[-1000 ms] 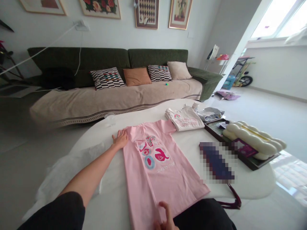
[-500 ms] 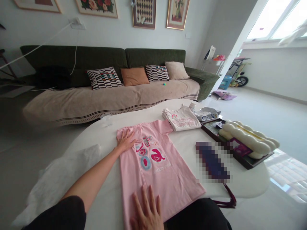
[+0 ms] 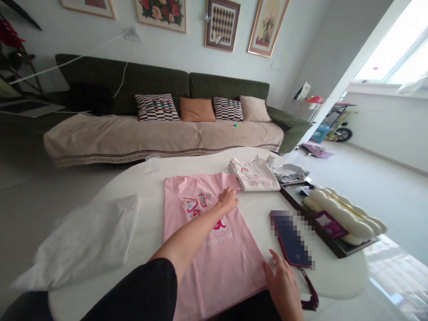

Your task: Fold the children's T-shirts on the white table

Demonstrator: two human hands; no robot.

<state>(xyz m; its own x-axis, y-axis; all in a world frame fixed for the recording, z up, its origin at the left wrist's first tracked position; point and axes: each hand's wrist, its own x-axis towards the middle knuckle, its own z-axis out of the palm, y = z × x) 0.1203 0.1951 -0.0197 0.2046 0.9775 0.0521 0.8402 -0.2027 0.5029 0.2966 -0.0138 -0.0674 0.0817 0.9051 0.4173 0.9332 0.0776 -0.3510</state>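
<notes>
A pink T-shirt (image 3: 230, 254) with a colourful print lies on the white table, its left side folded inward along a lengthwise crease. My left hand (image 3: 229, 199) reaches across the print, its fingers closed on the cloth near the right sleeve. At the lower right edge of the shirt, close to the hem corner, is my right hand (image 3: 284, 283). Its thumb rests by the edge and its fingers are apart. Beyond the sleeve lies a folded white T-shirt (image 3: 256, 174) with a pink print.
Right of the shirt lies a phone (image 3: 294, 243), partly blurred, with a dark red strap (image 3: 310, 290). A dark tray (image 3: 329, 238) holds a cream, puffy tissue box (image 3: 346, 214). A translucent plastic bag (image 3: 90, 240) covers the table's left side. The sofa (image 3: 160, 138) stands behind.
My left hand has moved right from the folded left shoulder to the right sleeve and closed on the cloth. My right hand has moved right from the shirt's lower middle to its right edge.
</notes>
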